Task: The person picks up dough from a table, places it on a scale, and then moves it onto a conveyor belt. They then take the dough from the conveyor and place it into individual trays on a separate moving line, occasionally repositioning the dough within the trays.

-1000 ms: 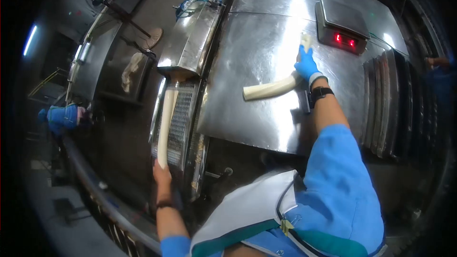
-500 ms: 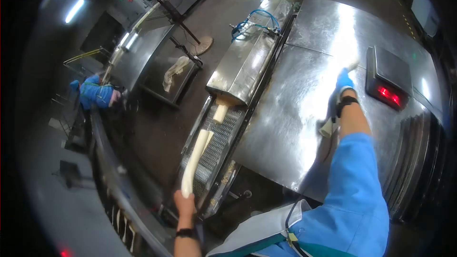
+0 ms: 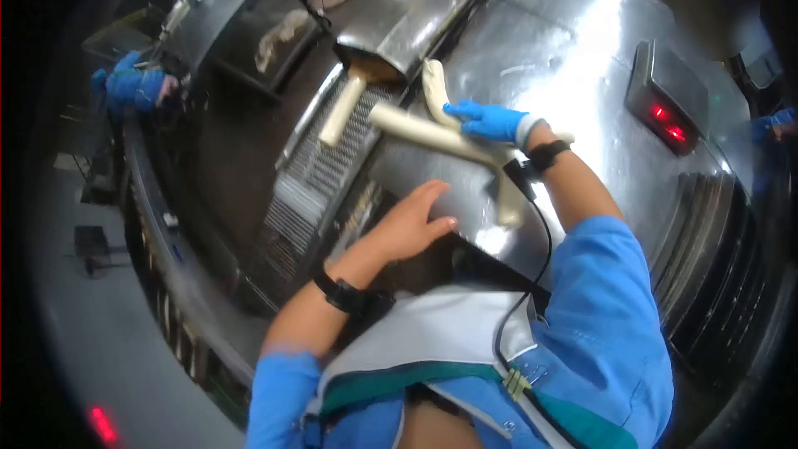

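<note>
A long pale dough-like roll (image 3: 424, 130) lies across the near left part of the steel table (image 3: 532, 50). My right hand (image 3: 492, 120), in a blue glove, rests with fingers spread over it and over the end of a second roll (image 3: 434, 87). Bare and with fingers apart, my left hand (image 3: 414, 220) hovers by the table's front edge, holding nothing. Another pale piece (image 3: 509, 204) lies under the long roll, partly hidden. On the metal mesh conveyor (image 3: 312, 183), a shorter roll (image 3: 341, 112) comes out of the steel housing.
A scale (image 3: 673, 100) with a red display stands on the table's right. The steel machine housing (image 3: 399, 25) is beyond the conveyor. At the far left, a person in blue (image 3: 133, 87) stands by a curved rail (image 3: 154, 199). A blue-gloved hand (image 3: 777, 120) shows at the right edge.
The long roll has moved from the conveyor onto the table. My left hand has let it go and moved right; my gloved right hand has come left onto the rolls. The view has shifted.
</note>
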`<state>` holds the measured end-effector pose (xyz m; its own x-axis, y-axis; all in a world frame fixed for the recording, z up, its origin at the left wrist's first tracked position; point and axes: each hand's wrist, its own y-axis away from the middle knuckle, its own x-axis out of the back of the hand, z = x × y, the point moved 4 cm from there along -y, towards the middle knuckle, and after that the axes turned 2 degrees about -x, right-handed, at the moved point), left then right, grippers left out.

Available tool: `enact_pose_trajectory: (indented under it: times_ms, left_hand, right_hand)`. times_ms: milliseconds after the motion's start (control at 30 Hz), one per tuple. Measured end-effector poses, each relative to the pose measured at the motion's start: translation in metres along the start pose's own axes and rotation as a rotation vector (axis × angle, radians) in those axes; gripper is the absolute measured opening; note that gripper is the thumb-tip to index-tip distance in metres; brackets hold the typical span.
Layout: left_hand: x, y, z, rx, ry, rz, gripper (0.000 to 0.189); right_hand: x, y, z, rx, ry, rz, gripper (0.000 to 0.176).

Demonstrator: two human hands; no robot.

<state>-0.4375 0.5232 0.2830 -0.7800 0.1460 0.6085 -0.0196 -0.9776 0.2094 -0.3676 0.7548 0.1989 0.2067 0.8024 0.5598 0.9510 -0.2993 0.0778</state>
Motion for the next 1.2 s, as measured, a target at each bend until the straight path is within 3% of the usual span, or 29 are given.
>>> enact_pose_trajectory:
  times_ms: [67,200,300,367,400,467,500,600,633,667,700,767,800,867,900,967,1033,1133,1200]
  left_hand:
    - [0.0,0.019,-0.02,0.09,0.184,-0.018,0.052]
    - [0.018,0.083,-0.064,0.429,0.254,0.114,0.047]
    - [0.02,0.133,-0.109,0.447,0.327,0.378,0.035]
    - [0.015,0.158,-0.142,0.587,0.46,0.419,0.033]
    - [0.013,0.159,-0.154,0.644,0.528,0.429,0.032]
    - [0.022,0.139,-0.139,0.578,0.429,0.42,0.031]
    - [0.026,0.13,-0.146,0.517,0.439,0.464,0.032]
    - [0.051,0.102,-0.164,0.443,0.274,0.481,0.034]
    - [0.064,0.095,-0.173,0.411,0.13,0.521,0.035]
    - [0.075,0.091,-0.183,0.386,-0.011,0.563,0.036]
    - [0.083,0.088,-0.19,0.364,-0.15,0.599,0.036]
    - [0.099,0.085,-0.193,0.379,-0.512,0.635,0.047]
    - [0.106,0.088,-0.201,0.39,-0.654,0.637,0.05]
    - [0.12,0.092,-0.236,0.46,-0.667,0.602,0.056]
    - [0.118,0.091,-0.246,0.496,-0.671,0.585,0.059]
    - [0.119,0.092,-0.234,0.538,-0.538,0.571,0.057]
    - [0.122,0.089,-0.222,0.571,-0.514,0.555,0.054]
    - [0.126,0.093,-0.219,0.618,-0.649,0.52,0.049]
    - [0.126,0.096,-0.227,0.618,-0.645,0.533,0.043]
  right_hand:
    - [0.011,0.041,-0.019,0.017,0.255,0.255,0.043]
    - [0.0,0.133,-0.028,-0.226,0.4,0.389,0.05]
    - [-0.022,0.166,-0.04,-0.28,0.677,0.524,0.063]
    - [-0.035,0.157,-0.047,-0.366,0.759,0.541,0.073]
    - [-0.037,0.145,-0.054,-0.304,0.735,0.588,0.064]
    - [-0.046,0.114,-0.025,-0.254,0.646,0.542,0.044]
    - [-0.042,0.104,-0.027,-0.343,0.607,0.434,0.043]
    - [-0.011,0.102,-0.04,-0.221,0.221,0.306,0.056]
    - [0.011,0.107,-0.042,-0.169,0.076,0.312,0.062]
    - [0.042,0.117,-0.067,-0.293,-0.204,0.291,0.057]
    - [0.073,0.127,-0.073,-0.151,-0.243,0.39,0.053]
    - [0.138,0.158,-0.102,-0.274,-0.323,0.518,0.045]
    - [0.17,0.172,-0.085,-0.202,-0.341,0.572,0.042]
    - [0.231,0.207,-0.11,-0.275,-0.232,0.728,0.033]
    - [0.264,0.222,-0.1,-0.2,-0.072,0.778,0.037]
    - [0.329,0.245,-0.083,-0.105,0.055,0.826,0.037]
    - [0.366,0.251,-0.073,-0.172,0.214,0.859,0.038]
    - [0.413,0.265,0.0,-0.332,0.43,0.879,0.042]
    - [0.404,0.28,0.061,-0.486,0.561,1.105,0.041]
